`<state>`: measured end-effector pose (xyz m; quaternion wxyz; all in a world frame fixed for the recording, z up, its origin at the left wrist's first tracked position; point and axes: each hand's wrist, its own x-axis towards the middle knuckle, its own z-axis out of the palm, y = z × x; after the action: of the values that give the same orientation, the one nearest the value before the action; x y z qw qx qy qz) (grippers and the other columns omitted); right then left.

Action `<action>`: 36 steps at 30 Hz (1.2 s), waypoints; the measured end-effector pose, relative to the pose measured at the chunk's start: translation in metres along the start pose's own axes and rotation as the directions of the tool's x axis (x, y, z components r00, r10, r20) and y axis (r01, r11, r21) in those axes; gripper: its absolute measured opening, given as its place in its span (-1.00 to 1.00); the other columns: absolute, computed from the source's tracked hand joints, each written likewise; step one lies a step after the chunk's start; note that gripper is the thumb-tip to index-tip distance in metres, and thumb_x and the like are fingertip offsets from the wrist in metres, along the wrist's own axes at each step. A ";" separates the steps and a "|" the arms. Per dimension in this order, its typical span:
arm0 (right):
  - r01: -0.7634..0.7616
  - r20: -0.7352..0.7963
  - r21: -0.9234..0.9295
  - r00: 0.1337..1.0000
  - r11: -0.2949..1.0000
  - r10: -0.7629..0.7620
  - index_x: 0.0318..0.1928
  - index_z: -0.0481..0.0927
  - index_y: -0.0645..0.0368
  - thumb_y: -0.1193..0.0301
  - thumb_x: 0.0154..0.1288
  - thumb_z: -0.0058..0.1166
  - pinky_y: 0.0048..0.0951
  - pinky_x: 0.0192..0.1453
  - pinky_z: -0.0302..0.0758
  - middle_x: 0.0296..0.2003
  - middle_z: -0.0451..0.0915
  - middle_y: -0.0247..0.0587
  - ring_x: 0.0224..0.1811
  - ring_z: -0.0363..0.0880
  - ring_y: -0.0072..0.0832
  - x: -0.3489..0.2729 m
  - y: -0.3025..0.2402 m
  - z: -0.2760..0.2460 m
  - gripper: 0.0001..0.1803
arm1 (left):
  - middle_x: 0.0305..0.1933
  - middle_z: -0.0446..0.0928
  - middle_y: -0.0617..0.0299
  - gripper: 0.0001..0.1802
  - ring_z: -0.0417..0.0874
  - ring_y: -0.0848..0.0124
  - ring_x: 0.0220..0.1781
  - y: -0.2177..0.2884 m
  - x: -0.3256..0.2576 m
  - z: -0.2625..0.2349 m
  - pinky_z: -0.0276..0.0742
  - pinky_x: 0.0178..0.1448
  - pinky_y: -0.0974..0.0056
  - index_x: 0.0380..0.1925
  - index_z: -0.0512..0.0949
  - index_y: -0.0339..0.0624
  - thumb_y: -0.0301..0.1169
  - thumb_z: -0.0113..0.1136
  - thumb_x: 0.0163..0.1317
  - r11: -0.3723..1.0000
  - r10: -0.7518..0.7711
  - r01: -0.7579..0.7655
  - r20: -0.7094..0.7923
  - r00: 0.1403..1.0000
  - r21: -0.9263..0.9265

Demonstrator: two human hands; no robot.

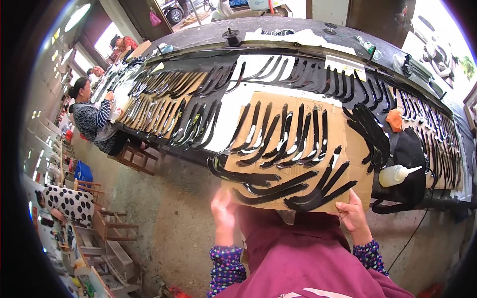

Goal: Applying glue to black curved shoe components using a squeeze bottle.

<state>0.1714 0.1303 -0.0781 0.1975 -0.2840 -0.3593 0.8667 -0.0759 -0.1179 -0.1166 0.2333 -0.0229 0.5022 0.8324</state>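
My left hand (223,208), somewhat blurred, is at the near left edge of a brown cardboard sheet (275,206). At its near right edge, my right hand (351,210) grips the sheet with the thumb on top. Several curved black strips (323,199) lie on the held part, pointing in different directions. Just beyond are more black strips (299,136) in a slanting row, some with pale shiny patches, on brown cardboard (358,154). The fingers under the cardboard are hidden.
A squeeze bottle (392,175) with pale liquid lies on a black cloth (415,149) at right, near an orange cloth (394,120) and a heap of black strips (370,134). Further strips cover the long dark table. At left, a person (92,119) works beside a wooden stool (139,158).
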 end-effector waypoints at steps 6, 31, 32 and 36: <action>-0.010 -0.007 -0.020 1.000 1.000 0.010 0.16 0.13 0.23 0.74 0.05 -0.17 -0.16 -0.19 0.60 -0.04 0.43 -0.07 -0.12 0.54 -0.25 -0.002 -0.001 0.005 -0.40 | -0.15 0.50 0.14 -0.68 0.59 0.36 -0.22 0.008 -0.010 -0.005 0.59 -0.15 0.28 -0.05 0.35 -0.30 -0.45 0.03 0.19 1.000 0.014 -0.014 -0.006 1.000 -0.004; 0.675 0.665 -0.734 0.736 0.067 -0.127 -0.16 0.49 0.26 0.50 0.11 0.02 -0.49 -0.18 0.45 -0.33 0.54 -0.16 -0.28 0.52 -0.42 0.126 -0.044 0.192 -0.76 | -0.04 0.47 0.13 -0.57 0.58 0.42 -0.16 0.022 -0.013 -0.002 0.59 -0.17 0.34 0.10 0.26 -0.34 -0.51 -0.07 0.20 0.995 -0.095 0.098 0.094 0.991 -0.026; 0.801 0.808 -0.589 0.583 -0.105 -0.086 -0.14 0.48 0.22 0.51 0.14 -0.01 -0.42 -0.14 0.46 -0.22 0.51 -0.11 -0.17 0.50 -0.31 0.147 -0.020 0.209 -0.76 | -0.04 0.47 0.13 -0.57 0.58 0.42 -0.15 0.022 -0.013 -0.001 0.59 -0.16 0.34 0.11 0.25 -0.34 -0.51 -0.08 0.20 0.994 -0.103 0.106 0.100 0.990 -0.029; 0.866 0.907 -0.298 0.388 -0.401 0.164 -0.16 0.44 0.23 0.53 0.02 0.03 -0.37 -0.14 0.49 -0.15 0.46 -0.11 -0.11 0.47 -0.26 0.216 0.057 0.262 -0.70 | -0.02 0.45 0.12 -0.55 0.56 0.41 -0.13 0.022 -0.009 0.008 0.57 -0.13 0.36 0.13 0.21 -0.35 -0.52 -0.11 0.21 0.990 -0.127 0.133 0.114 0.985 -0.046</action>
<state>-0.1669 0.0766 -0.0431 0.1153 0.2005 -0.9657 0.1181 -0.0753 -0.1229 -0.0922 0.3140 -0.0157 0.4635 0.8284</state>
